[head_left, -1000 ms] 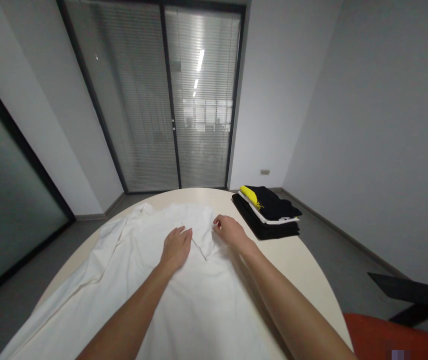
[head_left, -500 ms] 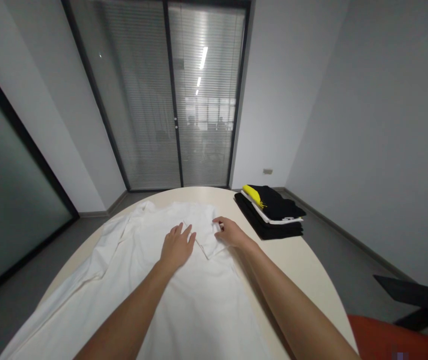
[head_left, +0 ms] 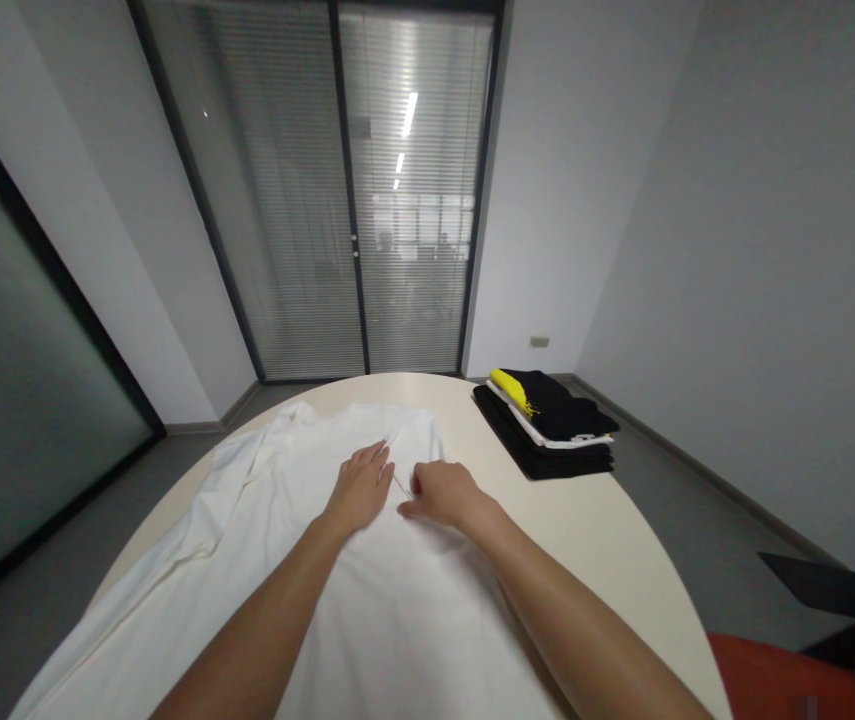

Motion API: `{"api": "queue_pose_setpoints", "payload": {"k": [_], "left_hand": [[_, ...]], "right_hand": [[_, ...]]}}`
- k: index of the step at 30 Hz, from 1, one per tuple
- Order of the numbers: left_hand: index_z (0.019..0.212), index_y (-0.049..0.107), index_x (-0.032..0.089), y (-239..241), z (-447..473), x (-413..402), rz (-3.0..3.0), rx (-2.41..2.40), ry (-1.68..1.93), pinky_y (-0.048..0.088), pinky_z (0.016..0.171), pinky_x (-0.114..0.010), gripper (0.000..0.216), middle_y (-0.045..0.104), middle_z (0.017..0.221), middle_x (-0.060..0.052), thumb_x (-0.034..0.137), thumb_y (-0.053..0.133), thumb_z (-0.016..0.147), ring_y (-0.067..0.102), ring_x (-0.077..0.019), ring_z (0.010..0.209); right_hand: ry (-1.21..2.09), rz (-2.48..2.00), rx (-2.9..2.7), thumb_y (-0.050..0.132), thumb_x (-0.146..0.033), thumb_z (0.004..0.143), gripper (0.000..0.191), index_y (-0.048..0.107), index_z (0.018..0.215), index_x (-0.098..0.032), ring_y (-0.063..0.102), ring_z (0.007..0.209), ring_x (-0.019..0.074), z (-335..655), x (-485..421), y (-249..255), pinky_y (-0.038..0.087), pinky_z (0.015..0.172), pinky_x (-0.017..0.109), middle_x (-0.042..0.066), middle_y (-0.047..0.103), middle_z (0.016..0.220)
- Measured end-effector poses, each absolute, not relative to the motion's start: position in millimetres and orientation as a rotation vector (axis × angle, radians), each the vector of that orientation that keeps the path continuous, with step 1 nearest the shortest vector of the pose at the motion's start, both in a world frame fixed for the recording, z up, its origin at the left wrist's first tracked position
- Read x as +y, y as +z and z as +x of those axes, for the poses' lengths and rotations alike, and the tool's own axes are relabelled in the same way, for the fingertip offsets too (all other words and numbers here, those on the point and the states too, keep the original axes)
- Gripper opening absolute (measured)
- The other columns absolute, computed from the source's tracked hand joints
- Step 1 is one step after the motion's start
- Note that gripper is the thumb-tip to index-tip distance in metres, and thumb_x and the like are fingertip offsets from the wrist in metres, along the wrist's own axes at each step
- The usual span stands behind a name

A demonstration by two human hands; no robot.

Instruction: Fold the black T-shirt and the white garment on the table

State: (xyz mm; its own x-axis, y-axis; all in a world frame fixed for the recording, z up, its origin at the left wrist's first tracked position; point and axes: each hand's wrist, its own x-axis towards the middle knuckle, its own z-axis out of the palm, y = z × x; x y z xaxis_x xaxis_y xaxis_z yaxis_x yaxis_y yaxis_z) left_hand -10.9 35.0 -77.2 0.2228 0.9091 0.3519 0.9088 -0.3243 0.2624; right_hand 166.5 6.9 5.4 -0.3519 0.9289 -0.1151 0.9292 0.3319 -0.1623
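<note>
White garment (head_left: 269, 510) lies mostly spread on the counter (head_left: 607, 560), little of it folded; my left grip (head_left: 361, 490) rests there, fingers spread. Whether my curled right grip (head_left: 442, 492) pinches cloth, I can't tell. The nearby stack (head_left: 554, 407) looks finished.

The white cloth (head_left: 412, 610) runs off the bottom edge; whether the right hand (head_left: 443, 492) pinches it cannot be told; the table (head_left: 614, 560) and red chair (head_left: 787, 672) are cut off; the folded clothes' (head_left: 554, 402) pale mark (head_left: 583, 438) is too small to read; shapes (head_left: 421, 240) behind the blinds (head_left: 292, 280) blur.
</note>
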Motion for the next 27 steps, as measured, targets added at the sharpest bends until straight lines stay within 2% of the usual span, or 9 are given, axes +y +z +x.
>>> {"api": "queue_pose_setpoints", "payload": {"k": [4, 7, 10, 13, 17, 20, 23, 27], "left_hand": [[0.134, 0.059, 0.015, -72, -10, 35, 2.382, 1.729, 0.959, 0.043, 0.110, -0.043, 0.041, 0.054, 0.144, -0.013, 0.030, 0.037, 0.102, 0.053, -0.0258, 0.130], [0.129, 0.062, 0.016, -64, -10, 34, 2.264, 1.702, 1.221, 0.044, 0.110, -0.039, 0.041, 0.057, 0.140, -0.011, 0.029, 0.033, 0.103, 0.057, -0.0232, 0.125], [0.123, 0.065, 0.018, -60, -12, 33, 2.063, 1.794, 1.409, 0.045, 0.109, -0.038, 0.041, 0.060, 0.136, -0.009, 0.029, 0.031, 0.103, 0.059, -0.0227, 0.123], [0.111, 0.070, 0.019, -64, -15, 34, 1.907, 1.922, 1.385, 0.046, 0.106, -0.039, 0.037, 0.066, 0.126, -0.009, 0.027, 0.035, 0.101, 0.062, -0.0234, 0.118], [0.099, 0.070, 0.019, -70, -17, 38, 1.839, 1.979, 1.383, 0.050, 0.098, -0.039, 0.028, 0.069, 0.115, -0.010, 0.027, 0.044, 0.096, 0.066, -0.0245, 0.108], [0.099, 0.068, 0.020, -69, -17, 39, 1.831, 1.946, 1.456, 0.051, 0.096, -0.035, 0.023, 0.069, 0.112, -0.008, 0.026, 0.046, 0.095, 0.067, -0.0215, 0.102], [0.101, 0.066, 0.019, -66, -17, 39, 1.818, 1.900, 1.508, 0.055, 0.087, -0.030, 0.018, 0.067, 0.111, -0.006, 0.026, 0.053, 0.091, 0.068, -0.0171, 0.088], [0.105, 0.064, 0.020, -66, -17, 36, 1.801, 1.901, 1.494, 0.057, 0.081, -0.030, 0.022, 0.062, 0.116, -0.006, 0.017, 0.056, 0.085, 0.064, -0.0130, 0.071]], "right_hand": [[-0.197, 1.818, 2.590, 0.057, -0.031, 0.088, 0.026, 0.076, 0.100, -0.016, 0.072, 0.092, 0.0287, 162, 5, 4, 0.048, 0.077, 0.033, 0.016, 0.076, 0.098], [-0.140, 1.879, 2.678, 0.053, -0.030, 0.089, 0.026, 0.074, 0.097, -0.017, 0.071, 0.088, 0.0264, 156, 5, 3, 0.046, 0.076, 0.032, 0.014, 0.076, 0.095], [-0.261, 1.863, 2.784, 0.052, -0.032, 0.091, 0.023, 0.072, 0.095, -0.020, 0.070, 0.084, 0.0219, 151, 4, 0, 0.044, 0.071, 0.028, 0.008, 0.076, 0.093], [-0.403, 1.836, 2.776, 0.053, -0.038, 0.093, 0.024, 0.071, 0.092, -0.023, 0.069, 0.085, 0.0205, 155, 9, -2, 0.043, 0.070, 0.027, 0.006, 0.076, 0.094], [-0.284, 2.142, 2.585, 0.049, -0.036, 0.096, 0.027, 0.071, 0.103, -0.021, 0.069, 0.094, 0.0233, 180, 26, -2, 0.044, 0.073, 0.028, 0.011, 0.074, 0.106], [-0.314, 2.318, 2.410, 0.051, -0.033, 0.094, 0.028, 0.071, 0.107, -0.020, 0.069, 0.097, 0.0251, 202, 40, -4, 0.045, 0.075, 0.030, 0.013, 0.074, 0.109], [-0.452, 2.326, 2.379, 0.053, -0.037, 0.093, 0.030, 0.073, 0.104, -0.018, 0.069, 0.101, 0.0248, 216, 50, -10, 0.046, 0.079, 0.029, 0.014, 0.074, 0.108], [-0.599, 2.269, 2.439, 0.056, -0.039, 0.091, 0.029, 0.074, 0.097, -0.017, 0.070, 0.096, 0.0225, 218, 55, -22, 0.045, 0.077, 0.027, 0.012, 0.076, 0.102]]}}
